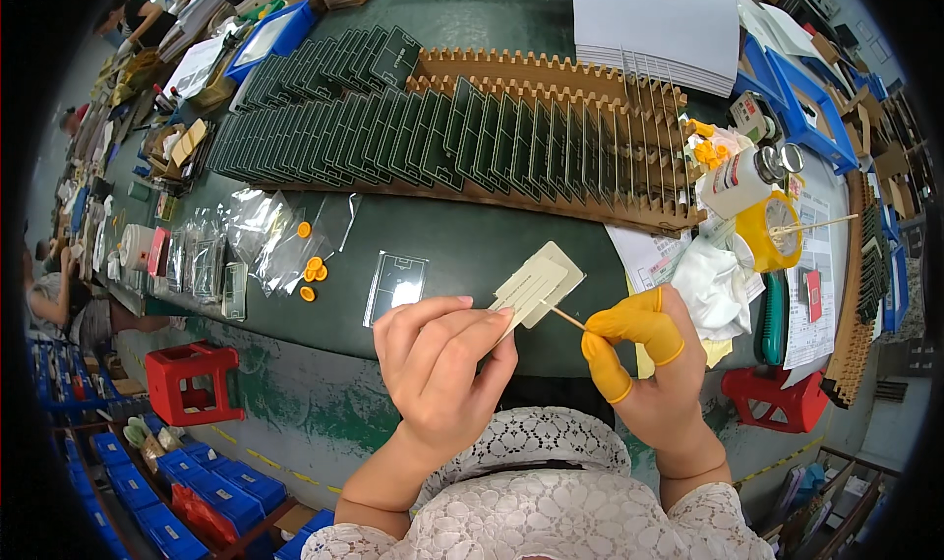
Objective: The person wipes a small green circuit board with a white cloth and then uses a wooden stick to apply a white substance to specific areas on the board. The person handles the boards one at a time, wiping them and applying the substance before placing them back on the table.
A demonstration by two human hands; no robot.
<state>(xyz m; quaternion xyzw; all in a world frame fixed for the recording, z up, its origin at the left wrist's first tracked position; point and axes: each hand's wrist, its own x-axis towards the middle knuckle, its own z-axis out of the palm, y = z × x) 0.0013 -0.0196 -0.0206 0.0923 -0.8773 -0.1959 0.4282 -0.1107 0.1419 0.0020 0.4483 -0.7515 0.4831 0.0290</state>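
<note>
My left hand [442, 358] pinches pale cream, round-cornered flat pieces [539, 280] that overlap, printed with dark lines. Between the thumb and finger of my right hand [649, 358], which wears yellow finger cots, is a thin wooden stick [565, 316]. Its far tip meets the lower edge of the pale pieces; whether it touches them I cannot tell. On the green table beyond my left hand lies a flat panel [398, 287] with white line markings. Dark green panels [393, 132] stand in rows in a notched wooden rack [452, 201] behind my hands.
At right are a yellow tape roll [769, 231] holding sticks, a white bottle [739, 181], crumpled white cloth [713, 283] and a green-handled brush [773, 319]. Orange finger cots [314, 268] and clear plastic bags [270, 231] lie at left. Red stools [192, 383] flank the table.
</note>
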